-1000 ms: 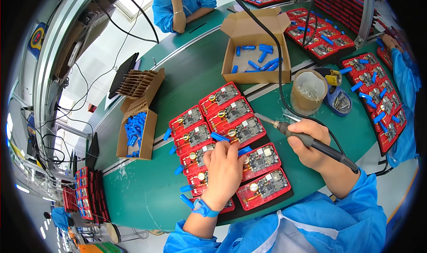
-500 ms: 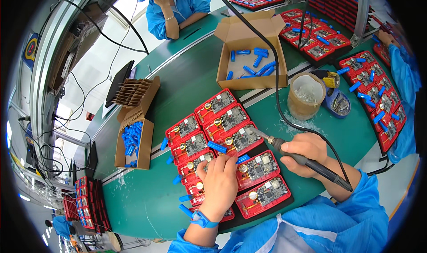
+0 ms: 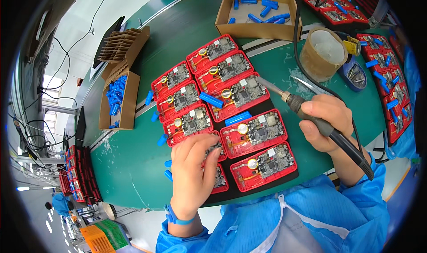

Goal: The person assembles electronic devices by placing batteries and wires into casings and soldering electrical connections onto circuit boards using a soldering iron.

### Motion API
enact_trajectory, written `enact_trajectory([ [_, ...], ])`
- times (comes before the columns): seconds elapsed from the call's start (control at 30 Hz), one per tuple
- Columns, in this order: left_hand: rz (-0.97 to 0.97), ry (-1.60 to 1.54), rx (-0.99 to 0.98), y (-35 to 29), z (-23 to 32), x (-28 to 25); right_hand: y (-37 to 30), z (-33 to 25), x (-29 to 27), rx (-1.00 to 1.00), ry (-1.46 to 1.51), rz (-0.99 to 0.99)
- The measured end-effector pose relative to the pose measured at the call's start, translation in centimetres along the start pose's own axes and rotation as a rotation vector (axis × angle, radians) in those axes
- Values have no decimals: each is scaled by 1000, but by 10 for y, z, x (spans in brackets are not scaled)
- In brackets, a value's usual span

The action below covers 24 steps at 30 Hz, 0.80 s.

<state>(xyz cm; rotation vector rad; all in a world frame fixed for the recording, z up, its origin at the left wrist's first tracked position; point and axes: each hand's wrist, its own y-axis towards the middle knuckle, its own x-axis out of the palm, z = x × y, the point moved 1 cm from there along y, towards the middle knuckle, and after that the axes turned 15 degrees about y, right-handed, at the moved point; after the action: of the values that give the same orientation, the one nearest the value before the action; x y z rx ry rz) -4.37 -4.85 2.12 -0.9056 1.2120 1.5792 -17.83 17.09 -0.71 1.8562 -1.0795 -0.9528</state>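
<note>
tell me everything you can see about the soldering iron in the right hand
The soldering iron is a slim, pen-like tool: greyish metal tip, shiny collar, and dark handle ending in a ribbed black sleeve. It slants, tip toward the picture's upper left, gripped by the right hand between thumb and fingers. The tip's end lies by the corner of a red-cased circuit board; whether they touch is unclear.

Sldr iron (image 3: 339,141) tilted, nr red PCB cases (image 3: 243,95).

A round brown-walled tub (image 3: 318,66) is standing beside a blue oval dish (image 3: 357,89); a black flat panel (image 3: 108,40) is tilting behind brown cardboard dividers (image 3: 118,46).
</note>
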Motion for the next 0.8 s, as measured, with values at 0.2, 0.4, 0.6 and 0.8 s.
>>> enact_trajectory([
  [0.2,-60,22,225,16,9,17,-3,-4,-2,12,-50,24],
  [0.4,-197,241,365,26,19,25,-3,-9,-3,21,5,8],
  [0.6,-296,308,431,48,18,24,1,-10,-3,15,-1,18],
  [0.8,-373,269,359,55,9,24,3,-7,-1,5,23,36],
])
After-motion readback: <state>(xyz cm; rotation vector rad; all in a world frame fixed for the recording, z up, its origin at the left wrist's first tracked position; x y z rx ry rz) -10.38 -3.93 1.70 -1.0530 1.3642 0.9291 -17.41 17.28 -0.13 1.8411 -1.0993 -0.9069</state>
